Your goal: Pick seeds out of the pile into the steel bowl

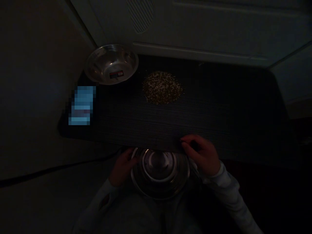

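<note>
I had the left hand (123, 167) at the side of the lower steel bowl (159, 188), its fingers curled round the rim and its thumb laid toward the inner side. That bowl sat close against the body, just below the near edge of the desk (219, 107). The right hand (182, 142) rested at that edge, thumb and forefinger drawn toward each other; in such dim light I could not tell whether they met or pinched anything.

The speckled heap of small grains (162, 87) lay on the desk beyond both hands, right of the upper steel bowl (112, 60) with its dark label (116, 74). A lit phone (81, 105) lay near the desk's left end.

I judged the lower bowl light and stiff, hard to hurt but slick on its polished wall, so the rim seemed the surest hold, ideally with a finger on either side; gripped at one point only, it might tip. The grains I took to be dry, hard and nearly weightless, apt to roll and scatter under a push. For a single one, a soft fingertip pinch seemed right; for many, a cupped hand swept low from the heap's fringe.
</note>
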A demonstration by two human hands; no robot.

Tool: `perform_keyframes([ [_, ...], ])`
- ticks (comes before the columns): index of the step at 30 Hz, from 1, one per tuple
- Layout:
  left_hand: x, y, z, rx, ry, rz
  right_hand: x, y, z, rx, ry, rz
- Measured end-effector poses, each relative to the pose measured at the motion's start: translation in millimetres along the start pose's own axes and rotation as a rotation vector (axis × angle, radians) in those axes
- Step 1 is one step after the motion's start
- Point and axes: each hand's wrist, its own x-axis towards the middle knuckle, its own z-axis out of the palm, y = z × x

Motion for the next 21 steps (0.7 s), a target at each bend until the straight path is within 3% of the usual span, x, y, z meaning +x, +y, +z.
perform_keyframes([
  [10,-5.7,5.6,-6.8,0.232,-0.028,-0.021,10.6,-5.1,10.9,0.035,-0.018,-0.051],
  [21,-4.8,5.9,-9.5,0.203,-0.033,-0.003,12.0,-2.9,11.2,0.027,-0.038,-0.061],
])
